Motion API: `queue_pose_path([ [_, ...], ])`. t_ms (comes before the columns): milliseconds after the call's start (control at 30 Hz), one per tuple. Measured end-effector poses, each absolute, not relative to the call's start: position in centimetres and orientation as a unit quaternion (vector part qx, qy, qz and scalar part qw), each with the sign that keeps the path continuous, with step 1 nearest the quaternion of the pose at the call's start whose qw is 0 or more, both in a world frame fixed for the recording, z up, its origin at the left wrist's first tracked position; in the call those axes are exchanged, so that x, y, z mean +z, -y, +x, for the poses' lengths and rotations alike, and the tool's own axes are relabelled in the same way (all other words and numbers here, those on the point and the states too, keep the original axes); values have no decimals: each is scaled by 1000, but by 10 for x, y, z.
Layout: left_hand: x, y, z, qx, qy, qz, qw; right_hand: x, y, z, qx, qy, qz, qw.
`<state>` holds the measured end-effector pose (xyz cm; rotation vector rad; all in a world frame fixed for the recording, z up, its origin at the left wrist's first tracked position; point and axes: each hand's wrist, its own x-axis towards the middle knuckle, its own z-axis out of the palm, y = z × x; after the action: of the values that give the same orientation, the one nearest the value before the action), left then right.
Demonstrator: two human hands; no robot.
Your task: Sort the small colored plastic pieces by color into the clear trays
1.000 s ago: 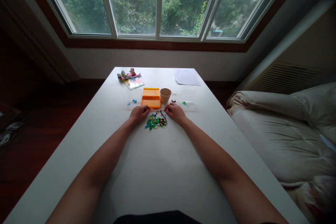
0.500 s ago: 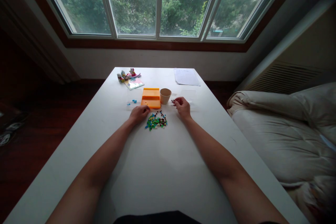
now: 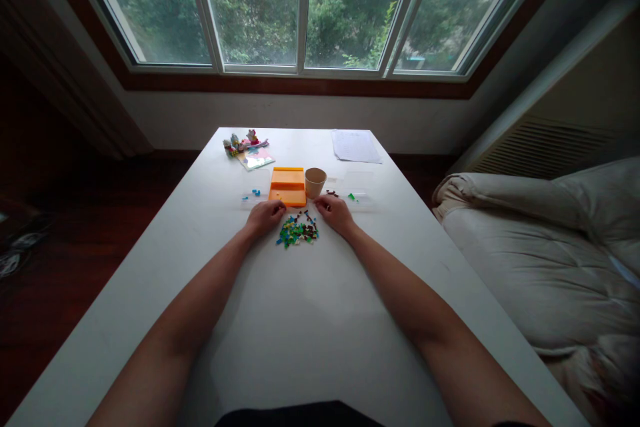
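On the white, flat-topped counter [image 3: 310, 320], our bare left hand [image 3: 266, 216] at ten o'clock and right hand [image 3: 337, 213] at two flank the loose heap of small multicoloured plastic pieces [image 3: 299, 232], presumably for easy reach, though whether either is open or pinching one we cannot tell.

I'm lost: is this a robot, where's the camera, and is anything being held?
No robot: these are a person's bare left hand and right hand, seen by a camera worn on the head, facing forward and down. Between them on the white table lies a pile of small coloured pieces. Just beyond are an orange tray and a brown cup, with blue pieces to the left and green pieces to the right. Small figures and papers lie near the far end. Whether either hand holds anything is too small to tell.
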<state>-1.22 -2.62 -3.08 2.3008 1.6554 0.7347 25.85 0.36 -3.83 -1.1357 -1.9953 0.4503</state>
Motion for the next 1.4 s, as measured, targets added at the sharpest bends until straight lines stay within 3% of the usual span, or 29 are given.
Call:
queue_pose_path([
  [233, -30, 28, -11, 251, -563, 780, 107, -39, 2, 249, 112, 854, -419, 286],
  [733, -29, 27, -7, 249, -567, 778, 105, -40, -2, 243, 142, 828, -468, 276],
  [1133, -29, 27, -8, 247, -564, 781, 108, -40, -11, 262, 192, 677, -524, 480],
  [1400, -27, 29, -8, 243, -566, 780, 105, -48, -27, 276, 273, 563, -542, 562],
])
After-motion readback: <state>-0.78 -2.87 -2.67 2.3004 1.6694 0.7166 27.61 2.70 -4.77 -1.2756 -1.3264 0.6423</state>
